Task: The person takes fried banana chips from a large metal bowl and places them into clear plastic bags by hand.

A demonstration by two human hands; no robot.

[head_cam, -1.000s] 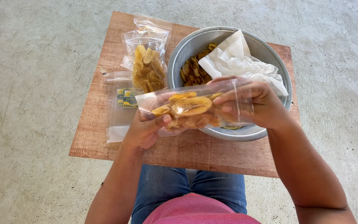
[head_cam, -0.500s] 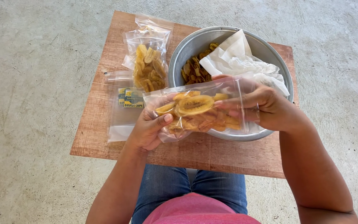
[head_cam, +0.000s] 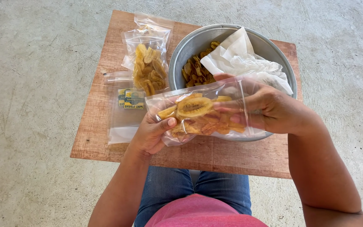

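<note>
A bare grey concrete floor (head_cam: 34, 63) fills the view, and on it stands a small reddish wooden table (head_cam: 106, 138) just past the person's knees. Over the table's near half, the left hand (head_cam: 150, 135) pinches the left end of a clear plastic bag of banana chips (head_cam: 198, 113), thumb pressed on top and the other fingers curled underneath. The right hand (head_cam: 269, 110) grips the bag's right end, fingers spread flat along its upper face with the tips pointing toward 9 o'clock; the thumb is hidden behind the plastic. The bag lies nearly level between the two hands, with yellow slices heaped in its lower part.

Behind the bag, at 12 o'clock from it, sits a round metal bowl (head_cam: 190, 46) holding loose chips (head_cam: 196, 69) and a crumpled white paper liner (head_cam: 242, 61). At 10 o'clock from the left hand a filled bag of chips (head_cam: 148, 67) lies on the table, partly over another clear bag (head_cam: 150, 21). Just nearer, at 9 o'clock from the held bag, empty labelled pouches (head_cam: 124, 113) lie flat.
</note>
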